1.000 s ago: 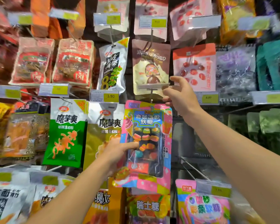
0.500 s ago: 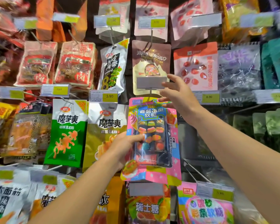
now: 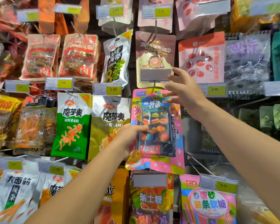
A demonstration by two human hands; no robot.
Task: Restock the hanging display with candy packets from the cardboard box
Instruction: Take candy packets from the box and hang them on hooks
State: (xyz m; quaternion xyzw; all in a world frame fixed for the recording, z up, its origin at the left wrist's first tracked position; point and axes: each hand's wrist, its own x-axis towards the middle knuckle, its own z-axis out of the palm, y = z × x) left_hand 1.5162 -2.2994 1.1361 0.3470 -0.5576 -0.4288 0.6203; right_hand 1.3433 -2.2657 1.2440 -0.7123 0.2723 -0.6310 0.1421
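Observation:
A pink candy packet [image 3: 158, 126] with a clear window of gummies hangs at the middle of the display wall. My left hand [image 3: 129, 138] grips its left edge, thumb across the front. My right hand [image 3: 183, 92] is at the packet's top right corner with fingers spread, just under a grey blank tag holder [image 3: 155, 74] on the hook above. The hook's tip is hidden behind the tag and packet top. The cardboard box is out of view.
Snack bags hang on hooks all around: green [image 3: 71, 126] and olive [image 3: 110, 126] konjac bags to the left, a brown chocolate bag [image 3: 155, 47] above, a fruit candy bag [image 3: 150, 199] below. A bare hook [image 3: 199, 164] juts out at the lower right.
The pink packet has risen toward the hook under the grey tag. My right hand let the tag flap down and now spreads its fingers by the packet's top.

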